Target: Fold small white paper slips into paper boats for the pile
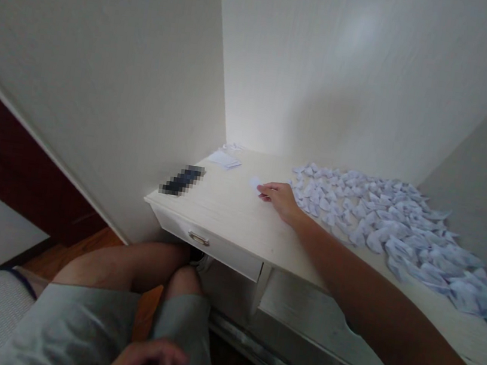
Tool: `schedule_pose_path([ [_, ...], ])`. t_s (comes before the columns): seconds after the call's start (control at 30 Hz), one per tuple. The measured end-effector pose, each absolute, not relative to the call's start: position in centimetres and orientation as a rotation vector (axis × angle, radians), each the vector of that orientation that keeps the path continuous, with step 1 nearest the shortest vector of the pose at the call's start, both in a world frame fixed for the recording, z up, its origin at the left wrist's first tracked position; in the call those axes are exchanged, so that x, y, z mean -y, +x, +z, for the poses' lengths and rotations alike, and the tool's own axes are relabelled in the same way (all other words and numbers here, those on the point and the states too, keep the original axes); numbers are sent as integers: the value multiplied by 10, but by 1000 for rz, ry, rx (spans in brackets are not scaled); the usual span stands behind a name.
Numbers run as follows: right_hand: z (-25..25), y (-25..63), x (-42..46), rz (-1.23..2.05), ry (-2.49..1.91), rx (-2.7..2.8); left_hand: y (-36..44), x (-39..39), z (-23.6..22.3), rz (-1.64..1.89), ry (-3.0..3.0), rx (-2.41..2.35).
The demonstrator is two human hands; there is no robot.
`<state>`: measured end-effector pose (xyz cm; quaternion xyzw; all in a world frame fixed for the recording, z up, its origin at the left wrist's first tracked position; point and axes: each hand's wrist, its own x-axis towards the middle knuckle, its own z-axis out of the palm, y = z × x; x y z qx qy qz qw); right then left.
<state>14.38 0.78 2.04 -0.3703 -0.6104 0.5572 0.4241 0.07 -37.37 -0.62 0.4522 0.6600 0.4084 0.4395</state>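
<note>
My right hand (281,198) reaches across a white desk (238,218), its fingers pinched on a small white slip of paper (255,182) that lies on the desktop. Just right of that hand spreads a big heap of folded white paper pieces (391,227). My left hand (148,362) rests low on my lap over grey shorts, fingers curled loosely, with nothing visible in it.
A dark, blurred-out flat object (183,180) lies near the desk's left edge. A small stack of white paper sheets (226,159) sits at the back left corner. A drawer with a metal handle (198,238) is under the desktop. Walls close in on three sides.
</note>
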Motion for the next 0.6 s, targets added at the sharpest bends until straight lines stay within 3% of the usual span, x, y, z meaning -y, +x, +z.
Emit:
schedule_pose_path([
  [0.1, 20, 144, -8, 1436, -902, 1506, 5, 358, 6, 1165, 1027, -1692],
  [0.27, 20, 144, -5, 1480, -867, 1492, 0, 264, 51, 1484, 1023, -1565],
  [0.6, 19, 148, -7, 1383, -877, 1644, -13, 91, 59, 1501, 752, -1304],
])
